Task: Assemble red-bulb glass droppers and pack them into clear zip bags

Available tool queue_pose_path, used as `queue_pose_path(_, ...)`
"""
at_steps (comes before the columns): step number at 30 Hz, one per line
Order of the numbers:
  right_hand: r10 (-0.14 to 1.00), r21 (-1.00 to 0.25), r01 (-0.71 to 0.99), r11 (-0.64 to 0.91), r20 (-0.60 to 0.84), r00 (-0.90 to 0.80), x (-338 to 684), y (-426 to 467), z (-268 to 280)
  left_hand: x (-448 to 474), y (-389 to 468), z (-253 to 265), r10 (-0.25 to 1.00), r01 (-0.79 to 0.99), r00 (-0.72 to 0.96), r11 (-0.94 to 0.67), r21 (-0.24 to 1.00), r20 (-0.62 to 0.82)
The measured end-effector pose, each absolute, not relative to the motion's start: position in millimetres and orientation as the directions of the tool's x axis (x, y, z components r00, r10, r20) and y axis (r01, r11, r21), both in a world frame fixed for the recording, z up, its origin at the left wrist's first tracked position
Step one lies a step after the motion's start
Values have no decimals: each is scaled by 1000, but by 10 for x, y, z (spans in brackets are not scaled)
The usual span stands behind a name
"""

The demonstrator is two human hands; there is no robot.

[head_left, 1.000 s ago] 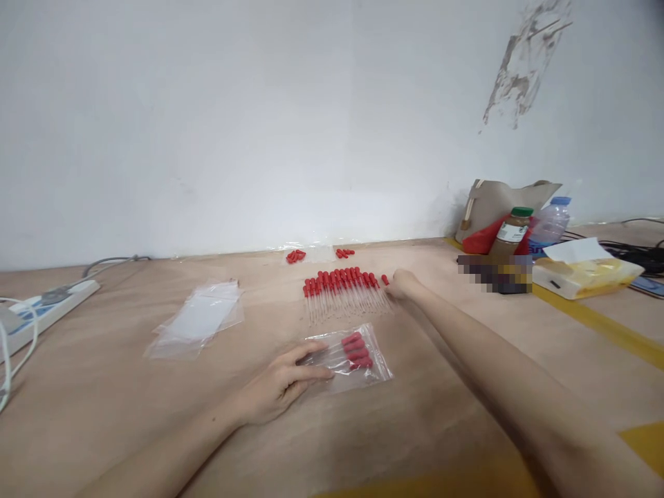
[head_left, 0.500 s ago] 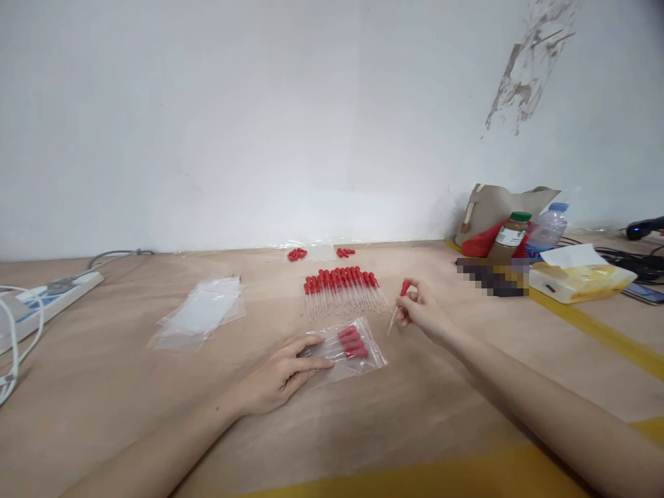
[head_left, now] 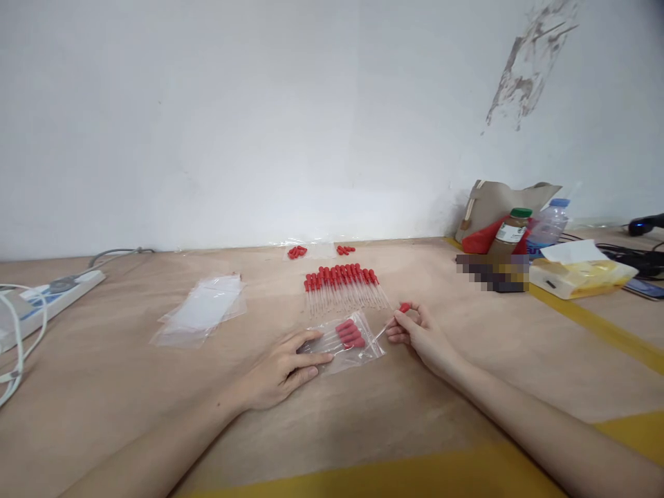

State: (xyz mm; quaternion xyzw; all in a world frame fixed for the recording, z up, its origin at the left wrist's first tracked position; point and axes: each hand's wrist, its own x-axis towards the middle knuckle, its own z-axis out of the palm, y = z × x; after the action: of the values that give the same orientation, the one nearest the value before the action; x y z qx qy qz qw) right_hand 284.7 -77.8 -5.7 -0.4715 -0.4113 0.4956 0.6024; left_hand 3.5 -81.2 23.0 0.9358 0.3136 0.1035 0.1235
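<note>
My left hand (head_left: pixel 288 365) lies with its fingers spread over the left end of a clear zip bag (head_left: pixel 339 361), pressing it to the table. Inside the bag are several glass droppers whose red bulbs (head_left: pixel 351 335) point right. My right hand (head_left: pixel 418 332) is closed round one red-bulbed dropper (head_left: pixel 404 308) just right of the bag. Its thin tip points down and left, at the bag's zip end; whether it is inside the mouth I cannot tell. Just behind the bag, a row of loose red-bulbed droppers (head_left: pixel 341 278) lies side by side.
At left lies a stack of clear bags (head_left: pixel 205 308), with a white power strip (head_left: pixel 57 297) and cables beyond. Two filled bags with red bulbs (head_left: pixel 297 252) lie by the wall. At right are a green-capped bottle (head_left: pixel 511 235), a tissue pack (head_left: pixel 584 273) and a beige bag (head_left: pixel 498 200).
My right hand has lowered and moved slightly nearer, tilting the dropper so its tip reaches the bag's zip end. My left hand stays on the bag.
</note>
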Motion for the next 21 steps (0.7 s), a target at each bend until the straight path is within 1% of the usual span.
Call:
queue_pose_path(2, 994, -976, -218, -15, -37, 100, 2904, -814, -7, 32, -812, 228, 612, 562, 782, -774, 292, 117)
queue_pose_path(3, 997, -981, -186, -55, -65, 44, 2947, -828, 24, 31, -813, 229, 612, 562, 783, -775, 289, 117)
queue_pose_path(6, 969, -989, 48, -141, -147, -197, 3093, -844, 106, 30, -815, 238, 610, 563, 783, -778, 277, 120)
queue_pose_path(8, 941, -978, 180, -107, -158, -300, 3154, -835, 131, 31, -815, 247, 607, 562, 785, -781, 271, 122)
queue_pose_path(10, 941, -974, 219, -51, -120, -318, 3157, -817, 126, 32, -814, 254, 603, 557, 788, -785, 270, 126)
queue_pose_path(13, 956, -973, 229, 18, -51, -290, 3072, -791, 89, 35, -811, 257, 600, 552, 789, -787, 275, 134)
queue_pose_path(16, 963, -958, 277, 68, -10, -270, 2959, -789, 66, 38, -806, 256, 599, 549, 789, -787, 280, 135)
queue_pose_path(18, 958, -952, 294, 84, -5, -287, 2906, -804, 66, 39, -804, 255, 594, 545, 793, -791, 278, 137)
queue_pose_path(21, 947, -967, 251, 52, -32, -320, 2879, -834, 73, 39, -804, 254, 592, 543, 792, -794, 273, 145)
